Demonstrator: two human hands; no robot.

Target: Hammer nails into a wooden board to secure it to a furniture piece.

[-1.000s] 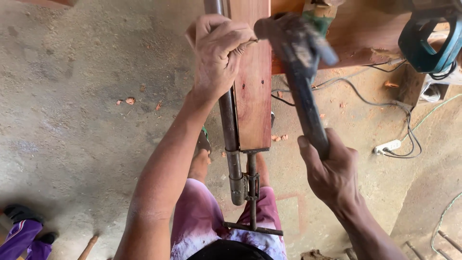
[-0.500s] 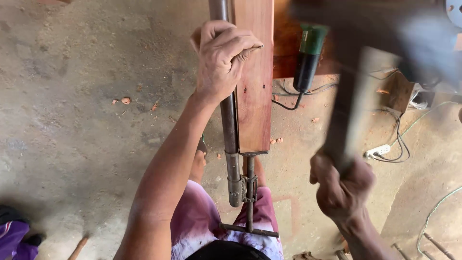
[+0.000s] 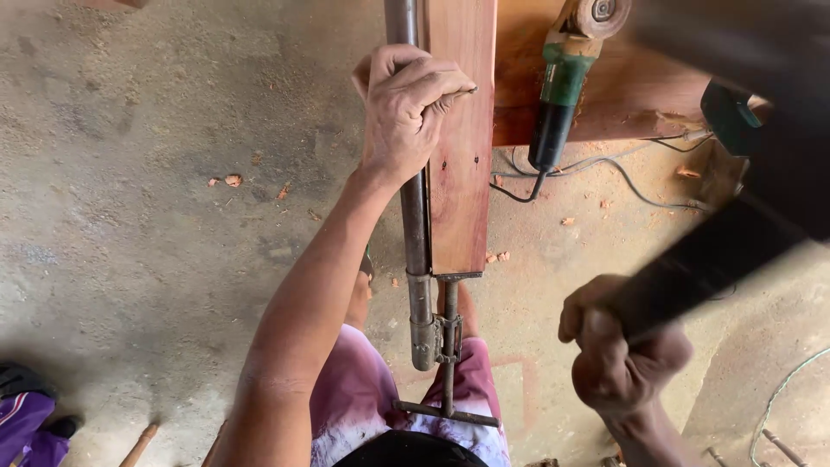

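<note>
The left hand [image 3: 411,108] sits in the upper middle of the frame, closed over the top of a reddish plank [image 3: 462,138] and the steel pipe [image 3: 415,216] running along the plank's left edge. Its fingers curl tight, the fingertips pinched together on the plank's face as if around something small; what they pinch is too small to tell. The forearm runs down to the lower left.

The plank runs down from the top edge to the middle of the frame, where its lower end meets the jaw of a clamp [image 3: 441,337]. The clamp's screw runs down to a cross handle just above the person's pink shorts [image 3: 363,406].

The right hand [image 3: 618,359] is at the lower right, fist wrapped firmly around the dark handle of a hammer [image 3: 718,251]. The handle slants up toward the upper right corner, where the head is lost in a dark blur, so its shape cannot be made out. The hammer is well apart from the plank.

Behind the plank, at the top, a green and black grinder [image 3: 562,82] lies on a second board [image 3: 631,104], its disc at the top edge and its black cord [image 3: 596,177] looping over the concrete floor [image 3: 138,173]. Small red chips dot the floor. A purple cloth [image 3: 26,424] lies in the lower left corner.
</note>
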